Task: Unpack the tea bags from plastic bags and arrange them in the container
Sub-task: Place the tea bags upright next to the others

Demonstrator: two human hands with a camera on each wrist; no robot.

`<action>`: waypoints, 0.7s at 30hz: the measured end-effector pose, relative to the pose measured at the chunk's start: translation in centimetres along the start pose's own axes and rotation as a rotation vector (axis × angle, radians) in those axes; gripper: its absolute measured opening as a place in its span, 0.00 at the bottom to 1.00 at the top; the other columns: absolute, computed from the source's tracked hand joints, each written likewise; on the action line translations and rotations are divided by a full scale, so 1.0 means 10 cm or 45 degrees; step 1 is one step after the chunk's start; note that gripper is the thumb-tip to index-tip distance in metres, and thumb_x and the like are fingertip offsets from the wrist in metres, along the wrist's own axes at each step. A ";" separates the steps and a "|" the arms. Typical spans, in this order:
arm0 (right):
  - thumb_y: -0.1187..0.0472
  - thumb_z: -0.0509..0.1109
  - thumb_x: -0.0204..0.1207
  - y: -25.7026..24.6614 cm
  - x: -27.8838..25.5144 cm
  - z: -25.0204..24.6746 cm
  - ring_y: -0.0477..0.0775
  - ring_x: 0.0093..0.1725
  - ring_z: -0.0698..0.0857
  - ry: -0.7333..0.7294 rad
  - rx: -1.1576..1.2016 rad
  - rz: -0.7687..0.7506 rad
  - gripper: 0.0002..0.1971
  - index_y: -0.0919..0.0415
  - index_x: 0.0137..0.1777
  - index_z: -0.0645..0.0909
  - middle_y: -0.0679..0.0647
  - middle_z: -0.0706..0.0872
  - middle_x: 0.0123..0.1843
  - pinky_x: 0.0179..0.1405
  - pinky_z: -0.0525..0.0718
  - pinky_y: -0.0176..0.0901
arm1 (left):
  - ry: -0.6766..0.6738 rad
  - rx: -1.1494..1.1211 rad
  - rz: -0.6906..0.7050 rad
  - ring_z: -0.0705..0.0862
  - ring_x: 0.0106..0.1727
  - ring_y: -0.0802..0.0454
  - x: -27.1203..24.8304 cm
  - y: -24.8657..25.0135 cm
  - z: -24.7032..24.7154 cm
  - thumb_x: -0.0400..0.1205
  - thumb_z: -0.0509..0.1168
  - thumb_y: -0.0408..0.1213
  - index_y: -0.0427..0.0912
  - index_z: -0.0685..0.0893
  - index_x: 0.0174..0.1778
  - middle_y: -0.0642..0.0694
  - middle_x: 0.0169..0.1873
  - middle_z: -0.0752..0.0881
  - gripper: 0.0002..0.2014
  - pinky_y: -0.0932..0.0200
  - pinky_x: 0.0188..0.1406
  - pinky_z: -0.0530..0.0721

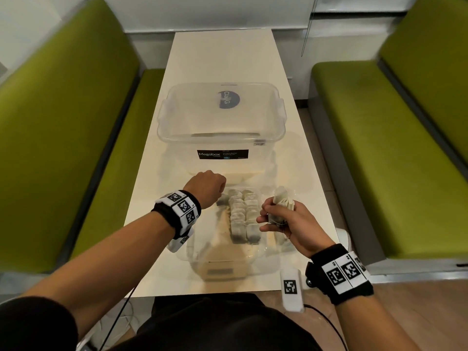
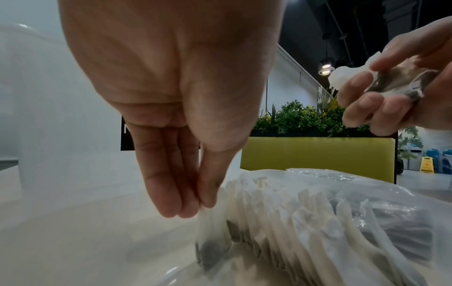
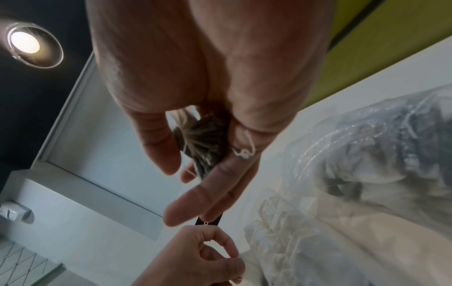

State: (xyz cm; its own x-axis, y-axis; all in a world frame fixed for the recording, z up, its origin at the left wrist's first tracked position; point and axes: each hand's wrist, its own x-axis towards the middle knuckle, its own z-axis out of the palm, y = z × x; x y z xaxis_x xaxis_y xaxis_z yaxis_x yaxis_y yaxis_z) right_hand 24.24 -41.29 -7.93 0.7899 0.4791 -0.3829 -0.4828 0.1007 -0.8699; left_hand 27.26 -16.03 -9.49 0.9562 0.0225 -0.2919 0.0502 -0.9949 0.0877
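Observation:
A shallow clear container (image 1: pixel 220 271) sits on the white table in front of me, with two rows of upright tea bags (image 1: pixel 244 214) in it. My left hand (image 1: pixel 210 186) reaches down at the far left end of the rows. In the left wrist view its fingertips (image 2: pixel 188 207) pinch the top of one tea bag (image 2: pixel 210 241) that stands against the row (image 2: pixel 305 222). My right hand (image 1: pixel 271 219) hovers over the container's right side and grips a bunch of tea bags (image 1: pixel 282 201), seen in its palm (image 3: pixel 203 143).
A large clear lidded box (image 1: pixel 220 115) with a black label stands just beyond the container. Crumpled clear plastic bags (image 3: pixel 367 154) holding more tea bags lie to the right of the container. Green benches (image 1: pixel 63 122) flank the narrow table (image 1: pixel 220 59).

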 end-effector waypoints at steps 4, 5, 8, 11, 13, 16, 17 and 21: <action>0.70 0.69 0.83 0.01 -0.01 -0.02 0.61 0.48 0.89 -0.006 -0.005 0.004 0.02 0.66 0.50 0.83 0.63 0.85 0.44 0.45 0.91 0.50 | 0.006 0.027 0.009 0.85 0.50 0.39 0.01 0.00 0.03 0.85 0.69 0.37 0.44 0.86 0.53 0.40 0.51 0.86 0.03 0.54 0.43 0.78; 0.69 0.69 0.83 0.01 0.00 -0.02 0.61 0.48 0.89 -0.007 -0.004 0.008 0.02 0.66 0.50 0.83 0.63 0.85 0.44 0.45 0.91 0.50 | 0.010 0.042 0.011 0.85 0.50 0.38 0.01 0.00 0.04 0.85 0.69 0.37 0.44 0.85 0.53 0.40 0.51 0.86 0.03 0.53 0.44 0.79; 0.67 0.71 0.83 0.02 0.01 -0.02 0.61 0.47 0.89 -0.016 0.005 0.009 0.01 0.65 0.51 0.83 0.63 0.85 0.44 0.44 0.91 0.50 | 0.046 0.117 0.021 0.86 0.50 0.36 0.01 0.00 0.05 0.86 0.68 0.38 0.43 0.82 0.54 0.38 0.50 0.86 0.04 0.50 0.44 0.80; 0.65 0.72 0.83 0.01 0.02 0.00 0.61 0.47 0.89 -0.032 0.009 0.009 0.03 0.66 0.52 0.83 0.63 0.85 0.44 0.44 0.91 0.50 | 0.076 0.184 0.008 0.86 0.50 0.34 0.01 0.01 0.05 0.86 0.68 0.42 0.41 0.80 0.56 0.37 0.50 0.86 0.09 0.47 0.44 0.80; 0.62 0.74 0.80 0.00 0.02 0.02 0.61 0.47 0.88 -0.043 0.016 0.016 0.07 0.65 0.52 0.84 0.63 0.85 0.45 0.44 0.91 0.50 | 0.095 0.197 -0.003 0.86 0.50 0.34 0.01 0.01 0.05 0.86 0.69 0.44 0.41 0.79 0.56 0.37 0.49 0.86 0.11 0.47 0.42 0.80; 0.56 0.77 0.74 -0.01 0.01 0.04 0.62 0.47 0.89 -0.047 0.029 0.026 0.14 0.65 0.52 0.85 0.63 0.85 0.45 0.43 0.91 0.50 | 0.100 0.166 -0.025 0.86 0.49 0.34 0.00 0.00 0.03 0.86 0.69 0.46 0.41 0.79 0.56 0.37 0.48 0.87 0.13 0.46 0.44 0.82; 0.55 0.78 0.72 -0.01 0.01 0.04 0.62 0.47 0.89 -0.046 0.032 0.028 0.15 0.65 0.52 0.85 0.63 0.85 0.45 0.43 0.91 0.50 | 0.094 0.146 -0.034 0.86 0.49 0.35 0.00 0.00 0.03 0.86 0.69 0.46 0.41 0.79 0.56 0.38 0.48 0.87 0.13 0.46 0.45 0.84; 0.57 0.78 0.76 0.01 0.02 0.05 0.62 0.47 0.89 -0.055 -0.002 0.024 0.13 0.66 0.53 0.84 0.63 0.85 0.45 0.44 0.91 0.51 | 0.092 0.070 -0.061 0.85 0.49 0.35 -0.04 -0.02 -0.03 0.84 0.71 0.48 0.41 0.79 0.57 0.38 0.49 0.86 0.15 0.45 0.48 0.84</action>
State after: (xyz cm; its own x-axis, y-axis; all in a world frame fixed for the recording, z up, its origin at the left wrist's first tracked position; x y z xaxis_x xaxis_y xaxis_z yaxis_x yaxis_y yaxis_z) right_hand 24.18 -40.78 -7.90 0.7637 0.5180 -0.3853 -0.4967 0.0902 -0.8632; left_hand 26.99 -15.78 -9.15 0.9715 0.0754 -0.2246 0.0826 -0.9963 0.0226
